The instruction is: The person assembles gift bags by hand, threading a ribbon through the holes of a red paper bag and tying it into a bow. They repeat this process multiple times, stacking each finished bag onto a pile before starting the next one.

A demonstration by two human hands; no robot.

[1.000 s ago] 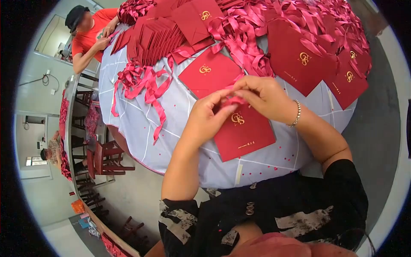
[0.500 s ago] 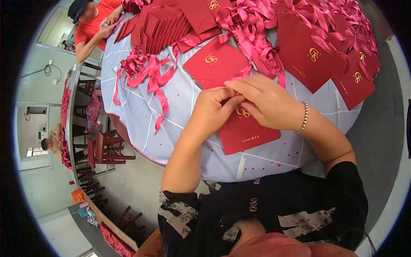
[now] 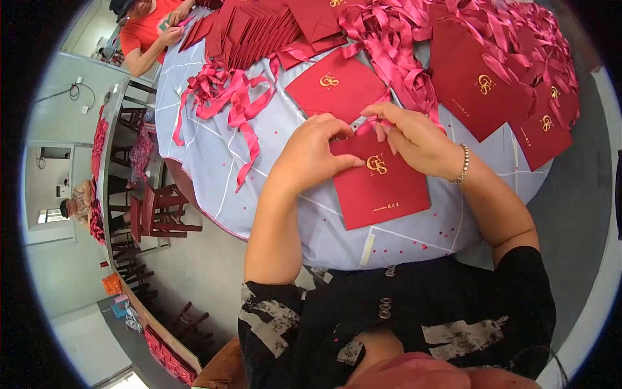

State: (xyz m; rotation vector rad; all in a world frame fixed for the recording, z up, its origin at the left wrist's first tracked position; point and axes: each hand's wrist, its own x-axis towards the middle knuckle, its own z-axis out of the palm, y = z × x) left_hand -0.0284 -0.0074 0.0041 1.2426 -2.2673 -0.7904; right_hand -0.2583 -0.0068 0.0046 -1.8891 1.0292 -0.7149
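A flat red paper gift bag [image 3: 385, 191] with a gold logo lies on the table in front of me. My left hand [image 3: 317, 152] grips its upper left edge, the thumb on the front and the other fingers behind. At the bag's top edge my right hand [image 3: 418, 139] has its fingers closed on a bit of pink ribbon, mostly hidden by the fingers. Just beyond my hands lies another red bag [image 3: 337, 91] with the same logo. To the right are further red bags [image 3: 473, 91] with pink ribbons [image 3: 395, 65] heaped around them.
Loose pink ribbon [image 3: 243, 110] lies on the left of the grey-white tablecloth [image 3: 214, 152]. A stack of red bags [image 3: 253, 32] stands at the back. Across the table a person in a red shirt [image 3: 146, 32] works. Dark wooden stools [image 3: 162, 211] stand at the left.
My hands have moved apart from their close pinch at the bag's top. The left thumb now rests on the bag's front, and more of the logo shows. The view has shifted slightly.
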